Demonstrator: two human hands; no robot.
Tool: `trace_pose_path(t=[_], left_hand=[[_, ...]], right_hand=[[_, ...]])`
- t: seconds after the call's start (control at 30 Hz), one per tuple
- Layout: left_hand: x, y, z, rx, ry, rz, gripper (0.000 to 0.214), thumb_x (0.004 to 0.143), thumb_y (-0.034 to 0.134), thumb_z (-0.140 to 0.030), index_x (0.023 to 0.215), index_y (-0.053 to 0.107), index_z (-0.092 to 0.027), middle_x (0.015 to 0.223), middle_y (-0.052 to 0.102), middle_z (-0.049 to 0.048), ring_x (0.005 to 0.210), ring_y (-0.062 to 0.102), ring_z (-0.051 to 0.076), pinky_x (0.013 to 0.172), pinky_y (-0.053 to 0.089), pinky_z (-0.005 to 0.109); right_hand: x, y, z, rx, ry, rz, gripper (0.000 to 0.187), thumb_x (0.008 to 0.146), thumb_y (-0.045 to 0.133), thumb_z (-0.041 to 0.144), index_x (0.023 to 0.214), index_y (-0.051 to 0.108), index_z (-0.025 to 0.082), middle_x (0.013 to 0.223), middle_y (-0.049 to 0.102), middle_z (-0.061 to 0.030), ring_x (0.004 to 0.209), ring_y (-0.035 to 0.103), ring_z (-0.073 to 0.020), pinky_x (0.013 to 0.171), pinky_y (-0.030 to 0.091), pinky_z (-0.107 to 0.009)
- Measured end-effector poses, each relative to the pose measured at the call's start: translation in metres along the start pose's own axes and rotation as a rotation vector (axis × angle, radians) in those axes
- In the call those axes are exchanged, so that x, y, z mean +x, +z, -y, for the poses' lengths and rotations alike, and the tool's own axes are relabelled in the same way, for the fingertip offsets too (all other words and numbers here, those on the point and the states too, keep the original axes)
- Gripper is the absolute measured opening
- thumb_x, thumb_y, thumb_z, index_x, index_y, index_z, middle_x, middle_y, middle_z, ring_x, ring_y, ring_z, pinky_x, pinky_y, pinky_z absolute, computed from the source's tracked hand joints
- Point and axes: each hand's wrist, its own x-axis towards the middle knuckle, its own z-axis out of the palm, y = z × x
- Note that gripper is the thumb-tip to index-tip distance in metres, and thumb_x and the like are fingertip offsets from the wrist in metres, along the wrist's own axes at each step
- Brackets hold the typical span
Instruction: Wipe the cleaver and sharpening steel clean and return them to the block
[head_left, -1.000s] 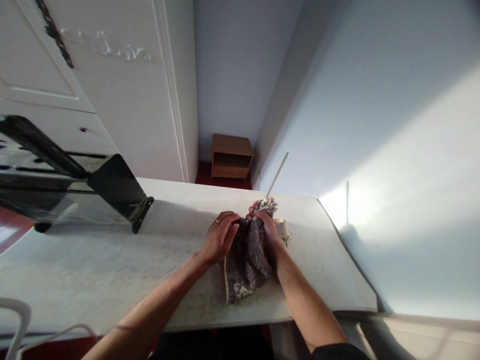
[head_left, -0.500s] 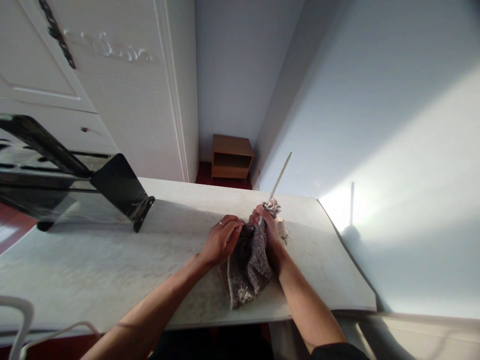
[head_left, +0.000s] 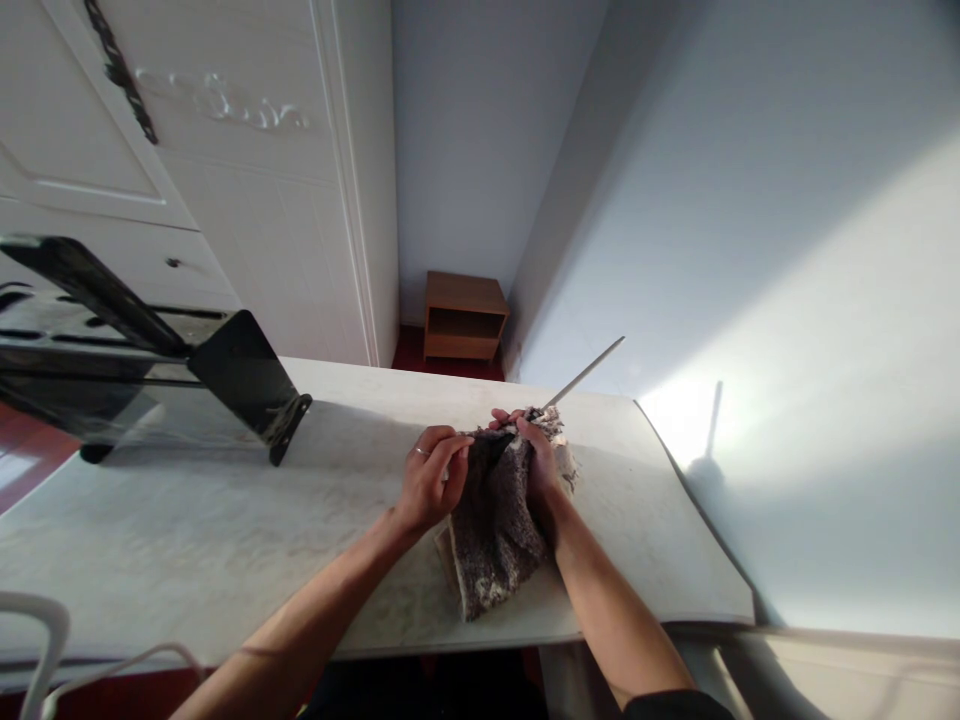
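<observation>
A mottled grey-brown knitted piece (head_left: 499,530) hangs from both hands, its lower edge down over the white table. At its upper left corner my left hand (head_left: 433,475), with a ring on one finger, pinches the edge between thumb and fingers. My right hand (head_left: 541,455) is wrapped round the bunched upper right part. Out of that bunch a long thin knitting needle (head_left: 585,372) points up and to the right; its lower part is hidden in the knitting. Beneath the left side of the piece, a flat brownish thing (head_left: 445,556) shows partly.
The white table (head_left: 315,540) ends at a bluish wall (head_left: 810,400) on the right. At left stands a black-framed stand with clear panels (head_left: 240,375). Behind it is a white cupboard (head_left: 247,200). A small brown cabinet (head_left: 466,315) sits on the floor beyond the table.
The needle has tipped further right and lower. My left hand has moved slightly left, spreading the knitted piece's upper edge, and my right hand's fingers have loosened a little.
</observation>
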Motion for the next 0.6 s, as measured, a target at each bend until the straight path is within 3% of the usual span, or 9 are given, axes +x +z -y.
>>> trace_pose_path(t=[0.07,0.23,0.4,0.6], left_hand=[[0.0,-0.001,-0.002,-0.007,0.005,0.041,0.02,0.086,0.053,-0.009,0.104,0.06,-0.017,0.09,0.061,0.007,0.083,0.059,0.016,0.074,0.05,0.027],[-0.003,0.005,-0.004,0.056,-0.038,0.331,0.018,0.091,0.048,-0.018,0.103,0.062,-0.018,0.083,0.07,0.0057,0.072,0.064,0.016,0.068,0.049,0.027],[0.0,0.007,-0.004,0.023,-0.349,0.418,0.029,0.093,0.048,-0.036,0.111,0.063,-0.018,0.104,0.072,0.0086,0.09,0.068,0.022,0.079,0.051,0.031],[0.007,0.007,-0.004,-0.211,-0.495,0.456,0.031,0.093,0.048,-0.04,0.096,0.068,-0.017,0.096,0.072,0.0064,0.09,0.066,0.021,0.08,0.048,0.028]], right_hand=[[0.001,-0.002,-0.001,-0.006,0.001,0.01,0.012,0.073,0.069,0.03,0.081,0.063,0.023,0.101,0.073,-0.0008,0.089,0.067,-0.0203,0.085,0.053,-0.038],[0.001,-0.002,-0.002,-0.039,-0.007,0.025,0.014,0.072,0.07,0.03,0.084,0.065,0.024,0.106,0.072,-0.0009,0.096,0.066,-0.0203,0.091,0.051,-0.037],[-0.005,0.003,-0.002,-0.115,0.013,0.095,0.017,0.072,0.071,0.03,0.086,0.065,0.024,0.109,0.072,-0.002,0.105,0.064,-0.0236,0.093,0.05,-0.04],[-0.011,0.003,-0.001,-0.24,-0.015,0.172,0.017,0.07,0.071,0.025,0.086,0.067,0.023,0.101,0.073,-0.0035,0.105,0.065,-0.0256,0.091,0.051,-0.039]])
